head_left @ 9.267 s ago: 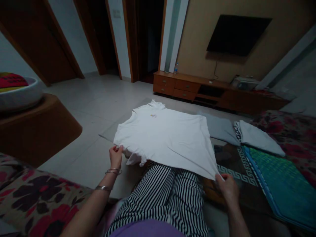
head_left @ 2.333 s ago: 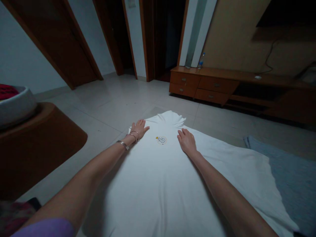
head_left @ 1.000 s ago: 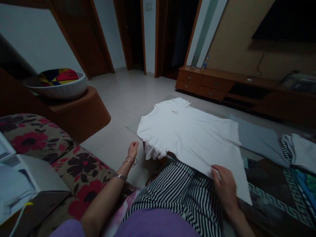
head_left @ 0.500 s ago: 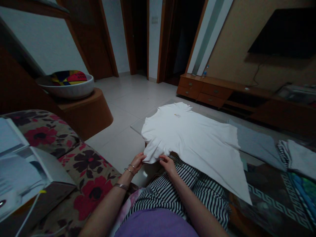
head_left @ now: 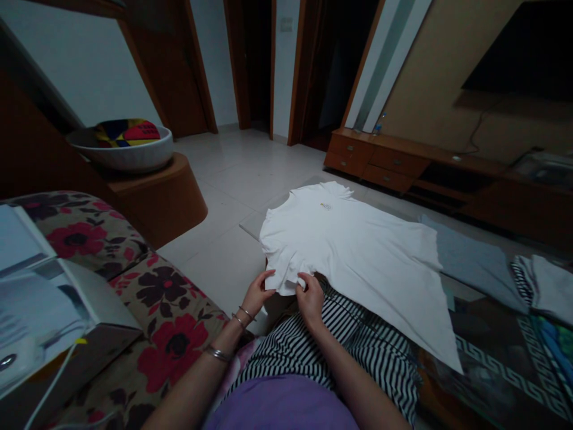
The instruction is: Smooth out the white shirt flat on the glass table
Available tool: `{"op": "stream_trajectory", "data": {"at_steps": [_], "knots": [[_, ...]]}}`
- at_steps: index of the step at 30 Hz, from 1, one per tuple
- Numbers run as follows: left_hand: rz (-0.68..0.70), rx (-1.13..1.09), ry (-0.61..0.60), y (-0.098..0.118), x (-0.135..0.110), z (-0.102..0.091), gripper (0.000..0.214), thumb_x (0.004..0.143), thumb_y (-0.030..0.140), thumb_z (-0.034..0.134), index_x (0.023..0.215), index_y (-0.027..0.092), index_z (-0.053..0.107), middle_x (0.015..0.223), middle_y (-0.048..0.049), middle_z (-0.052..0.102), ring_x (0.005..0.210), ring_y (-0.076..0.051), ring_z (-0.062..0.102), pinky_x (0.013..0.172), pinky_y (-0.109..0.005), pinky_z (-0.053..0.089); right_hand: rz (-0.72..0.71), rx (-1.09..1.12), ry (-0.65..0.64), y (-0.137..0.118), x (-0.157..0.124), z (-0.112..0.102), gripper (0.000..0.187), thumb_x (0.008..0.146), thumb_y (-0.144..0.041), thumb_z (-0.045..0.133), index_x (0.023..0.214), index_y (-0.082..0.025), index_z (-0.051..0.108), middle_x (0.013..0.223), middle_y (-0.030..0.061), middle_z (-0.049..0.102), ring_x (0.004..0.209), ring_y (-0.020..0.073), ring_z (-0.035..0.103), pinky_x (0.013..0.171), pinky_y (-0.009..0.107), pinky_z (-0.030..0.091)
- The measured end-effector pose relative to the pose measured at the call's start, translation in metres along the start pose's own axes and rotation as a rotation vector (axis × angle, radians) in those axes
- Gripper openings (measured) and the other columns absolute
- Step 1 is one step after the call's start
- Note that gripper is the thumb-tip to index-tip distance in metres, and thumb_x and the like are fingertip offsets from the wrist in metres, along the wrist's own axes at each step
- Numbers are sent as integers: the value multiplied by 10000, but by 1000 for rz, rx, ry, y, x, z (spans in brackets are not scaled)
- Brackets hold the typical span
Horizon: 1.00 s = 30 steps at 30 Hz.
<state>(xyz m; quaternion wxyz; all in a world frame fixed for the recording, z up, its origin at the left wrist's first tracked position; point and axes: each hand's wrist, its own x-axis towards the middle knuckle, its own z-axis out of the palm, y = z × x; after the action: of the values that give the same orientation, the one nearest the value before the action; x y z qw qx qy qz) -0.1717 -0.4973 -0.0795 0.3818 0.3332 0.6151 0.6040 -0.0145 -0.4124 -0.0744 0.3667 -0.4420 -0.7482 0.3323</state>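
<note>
A white T-shirt [head_left: 344, 239] with a small chest print lies spread over a low glass table, its hem toward the right. My left hand [head_left: 258, 291] pinches the outer corner of the near sleeve between thumb and fingers. At the sleeve's other edge, close to the underarm, my right hand [head_left: 310, 297] is closed on a fold of the same cloth. The sleeve stretches between both hands, just above my knees in black-and-white striped trousers [head_left: 340, 322].
A flowered sofa [head_left: 174, 340] with an open white box [head_left: 102, 310] is on my left. Beyond it, a white basin [head_left: 129, 156] rests on a brown stand [head_left: 179, 203]. Folded grey cloth [head_left: 474, 257] and other folded clothes [head_left: 555, 286] lie along the glass table [head_left: 483, 358] at right.
My right hand has closed further on the sleeve's edge and bunched it upward. The fingers of my left hand have shifted along the sleeve corner. The view has turned slightly left.
</note>
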Motion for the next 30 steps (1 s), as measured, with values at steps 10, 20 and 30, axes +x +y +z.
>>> {"op": "stream_trajectory", "data": {"at_steps": [10, 20, 30], "knots": [[17, 71, 346, -7, 0, 7, 203, 651, 266, 595, 832, 175, 586, 798, -10, 609, 741, -154, 574, 697, -261, 480, 23, -240, 76, 0, -1, -36, 170, 866, -305, 466, 891, -197, 595, 852, 39, 624, 731, 173, 564, 685, 276, 399], [122, 161, 491, -1, -12, 5, 175, 736, 320, 576, 858, 194, 560, 823, -3, 578, 769, -150, 558, 697, -246, 478, -133, -189, 41, 3, 0, -41, 146, 902, -210, 416, 923, -190, 559, 893, 54, 588, 832, 181, 557, 767, 293, 435], [86, 665, 270, -16, 13, -11, 304, 707, 100, 453, 896, 169, 681, 952, -68, 659, 925, -191, 616, 834, -309, 509, -207, -286, -271, 7, -11, -44, 307, 823, -78, 462, 1053, -220, 608, 1119, 81, 574, 943, 192, 609, 799, 301, 509]]}}
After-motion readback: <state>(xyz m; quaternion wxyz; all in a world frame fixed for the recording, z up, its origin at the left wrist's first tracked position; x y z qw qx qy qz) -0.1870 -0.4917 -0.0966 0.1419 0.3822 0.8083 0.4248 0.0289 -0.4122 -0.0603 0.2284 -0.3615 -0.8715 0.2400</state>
